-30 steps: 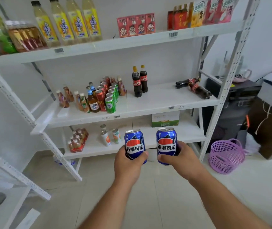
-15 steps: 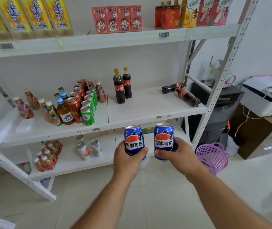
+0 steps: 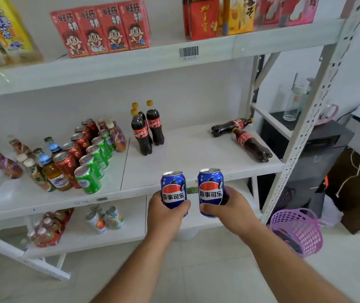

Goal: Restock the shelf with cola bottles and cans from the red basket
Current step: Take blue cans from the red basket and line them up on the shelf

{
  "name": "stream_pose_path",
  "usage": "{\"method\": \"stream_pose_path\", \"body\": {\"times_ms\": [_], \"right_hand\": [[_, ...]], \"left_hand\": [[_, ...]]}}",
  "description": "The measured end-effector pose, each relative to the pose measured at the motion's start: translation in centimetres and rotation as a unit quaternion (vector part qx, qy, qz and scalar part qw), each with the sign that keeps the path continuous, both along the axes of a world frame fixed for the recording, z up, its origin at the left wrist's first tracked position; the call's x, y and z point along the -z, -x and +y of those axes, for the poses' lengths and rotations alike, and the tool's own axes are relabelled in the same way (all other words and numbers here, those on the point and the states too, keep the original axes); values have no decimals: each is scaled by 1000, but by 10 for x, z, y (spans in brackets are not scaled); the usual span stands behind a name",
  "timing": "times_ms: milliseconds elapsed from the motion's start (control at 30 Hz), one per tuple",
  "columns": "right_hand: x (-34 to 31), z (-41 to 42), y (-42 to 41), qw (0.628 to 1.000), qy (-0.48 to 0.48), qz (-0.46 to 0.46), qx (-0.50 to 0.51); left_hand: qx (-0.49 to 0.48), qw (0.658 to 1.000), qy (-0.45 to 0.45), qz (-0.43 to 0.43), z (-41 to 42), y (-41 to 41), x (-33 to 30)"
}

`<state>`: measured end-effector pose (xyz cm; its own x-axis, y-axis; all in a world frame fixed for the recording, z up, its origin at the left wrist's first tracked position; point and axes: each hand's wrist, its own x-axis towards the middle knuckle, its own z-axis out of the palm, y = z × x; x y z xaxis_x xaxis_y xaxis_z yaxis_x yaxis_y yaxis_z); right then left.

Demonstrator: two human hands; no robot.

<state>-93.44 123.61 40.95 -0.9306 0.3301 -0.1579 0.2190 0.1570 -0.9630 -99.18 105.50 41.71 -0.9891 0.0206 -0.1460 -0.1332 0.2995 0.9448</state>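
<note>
A: We hold two blue cola cans upright, side by side, just in front of the middle shelf (image 3: 196,149). Our left hand (image 3: 163,212) curls round the left can (image 3: 173,190), and our right hand (image 3: 232,207) curls round the right can (image 3: 210,189), fingers wrapped close on the lower half of each.

B: Both cans are glossy blue metal cylinders with silver tops, each bearing a red, white and blue roundel with white characters across it. The two do not touch.

A: Farther back on that shelf, three dark cola bottles (image 3: 145,130) stand upright with yellow caps and red labels. At the shelf's right end, two more cola bottles (image 3: 243,136) lie on their sides.

B: The shelf itself is flat white board on perforated pale metal posts. On its left side stand rows of red cans (image 3: 74,149) and green cans (image 3: 94,158). Below its right end, on the floor, sits a purple plastic lattice basket (image 3: 299,232).
</note>
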Motion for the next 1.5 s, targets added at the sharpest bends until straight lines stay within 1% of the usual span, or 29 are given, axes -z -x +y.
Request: {"method": "stream_pose_path", "body": {"times_ms": [167, 400, 600, 767, 1100, 1300, 1400, 1500], "right_hand": [[4, 42, 44, 1000, -2, -10, -18], [19, 66, 105, 999, -7, -31, -21], [19, 73, 157, 998, -25, -50, -5], [30, 76, 190, 997, -34, -62, 14], [58, 82, 243, 996, -45, -73, 0], [82, 98, 281, 995, -67, -76, -5], [91, 105, 295, 996, -55, -76, -7], [100, 107, 303, 997, -43, -56, -22]], "left_hand": [[-15, 1000, -10, -3, 37, 31, 1], [-11, 1000, -5, -29, 63, 81, 16], [4, 1000, -5, -24, 66, 139, 34], [17, 1000, -5, -13, 64, 181, 47], [47, 998, 28, -13, 75, 234, 74], [31, 998, 55, -7, 89, 266, 93], [24, 998, 62, 4, 97, 278, 102], [24, 997, 66, 18, 106, 287, 107]]}}
